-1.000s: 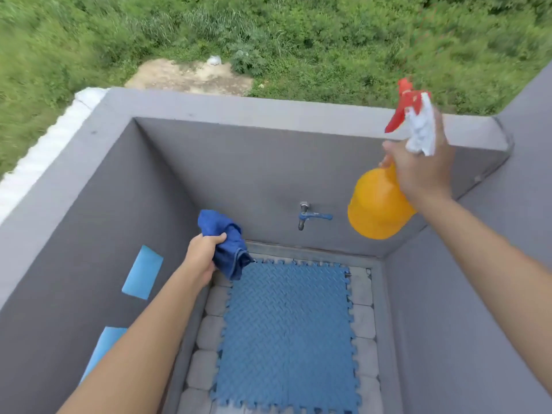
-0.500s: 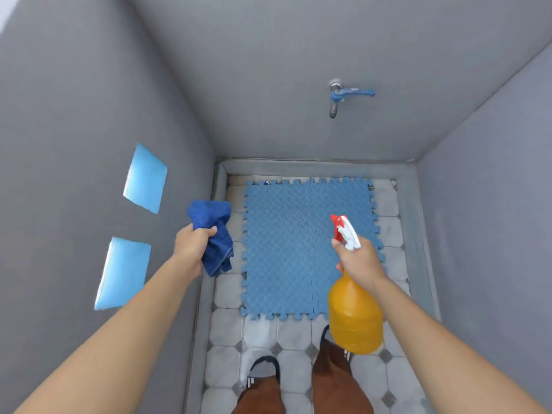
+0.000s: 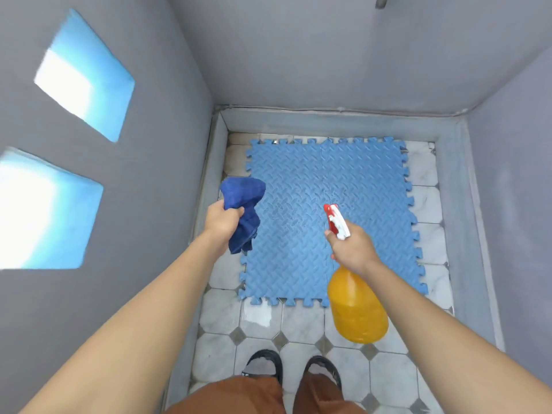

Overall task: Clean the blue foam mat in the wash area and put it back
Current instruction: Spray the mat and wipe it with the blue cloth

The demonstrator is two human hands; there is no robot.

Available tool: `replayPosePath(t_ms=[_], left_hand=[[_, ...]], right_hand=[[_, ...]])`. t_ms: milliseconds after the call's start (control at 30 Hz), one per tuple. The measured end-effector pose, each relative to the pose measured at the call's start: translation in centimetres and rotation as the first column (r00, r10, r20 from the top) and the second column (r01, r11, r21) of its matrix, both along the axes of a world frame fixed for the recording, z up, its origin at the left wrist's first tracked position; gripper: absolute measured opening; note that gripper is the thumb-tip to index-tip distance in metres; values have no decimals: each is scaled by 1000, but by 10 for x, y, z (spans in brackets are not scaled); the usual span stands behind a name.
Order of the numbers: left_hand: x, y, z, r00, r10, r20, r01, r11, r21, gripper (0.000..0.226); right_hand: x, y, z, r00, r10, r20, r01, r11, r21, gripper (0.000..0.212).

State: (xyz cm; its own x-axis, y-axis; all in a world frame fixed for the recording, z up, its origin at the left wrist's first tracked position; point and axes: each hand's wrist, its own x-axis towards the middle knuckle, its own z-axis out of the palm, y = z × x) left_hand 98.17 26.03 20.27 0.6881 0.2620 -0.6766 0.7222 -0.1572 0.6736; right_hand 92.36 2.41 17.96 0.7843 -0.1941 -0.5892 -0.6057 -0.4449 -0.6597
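Observation:
The blue foam mat [image 3: 322, 186], with jigsaw edges and a ribbed surface, lies flat on the tiled floor of the wash area. My left hand [image 3: 222, 218] grips a dark blue cloth [image 3: 243, 210] above the mat's left edge. My right hand [image 3: 351, 248] holds an orange spray bottle [image 3: 357, 309] by its neck. The bottle's red and white nozzle [image 3: 336, 221] points down over the middle of the mat. The bottle body hides the mat's near right corner.
Grey walls enclose the area on three sides. Two light blue glass blocks [image 3: 83, 76] sit in the left wall. A raised grey curb [image 3: 448, 186] borders the white tiled floor [image 3: 263, 321]. My sandalled feet [image 3: 264, 364] stand just short of the mat. A tap's tip [image 3: 380, 1] shows at the top.
My view has tilted down from the outer wall and grass to the floor. My right hand has lowered the spray bottle from head height to over the mat. The cloth stays in my left hand.

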Motion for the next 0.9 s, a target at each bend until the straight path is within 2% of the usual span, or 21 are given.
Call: replayPosePath(t_ms=[133, 300, 433, 533, 633, 700, 767, 833, 900], left_hand=[[14, -7, -74, 997, -72, 40, 69, 996, 57, 15], [49, 0, -148, 975, -160, 157, 142, 982, 122, 20], [82, 8, -208, 893, -340, 295, 236, 912, 335, 20], [94, 0, -244, 803, -398, 444, 120, 838, 533, 22], [80, -12, -280, 700, -422, 576, -17, 796, 605, 19], [57, -13, -307, 618, -564, 548, 70, 733, 676, 28], [30, -7, -330, 537, -729, 425, 225, 609, 760, 52], [-1, -3, -349, 499, -806, 317, 323, 513, 795, 72], [-28, -6, -360, 456, -861, 226, 375, 416, 828, 72]], right_hand=[[11, -13, -64, 1000, 18, 15, -17, 1000, -20, 11], [33, -24, -129, 997, 58, 55, -55, 997, -48, 20], [58, -26, -175, 989, 110, 98, -104, 992, -69, 23], [75, -24, -201, 981, 124, 150, -108, 988, -114, 24], [82, -20, -213, 966, 110, 234, -73, 984, -160, 26], [81, -19, -216, 953, 114, 281, -58, 978, -200, 24], [76, -20, -215, 945, 91, 315, -20, 975, -223, 21], [68, -22, -216, 948, 74, 311, 7, 968, -251, 19], [61, -22, -220, 957, 79, 279, 0, 962, -272, 20]])
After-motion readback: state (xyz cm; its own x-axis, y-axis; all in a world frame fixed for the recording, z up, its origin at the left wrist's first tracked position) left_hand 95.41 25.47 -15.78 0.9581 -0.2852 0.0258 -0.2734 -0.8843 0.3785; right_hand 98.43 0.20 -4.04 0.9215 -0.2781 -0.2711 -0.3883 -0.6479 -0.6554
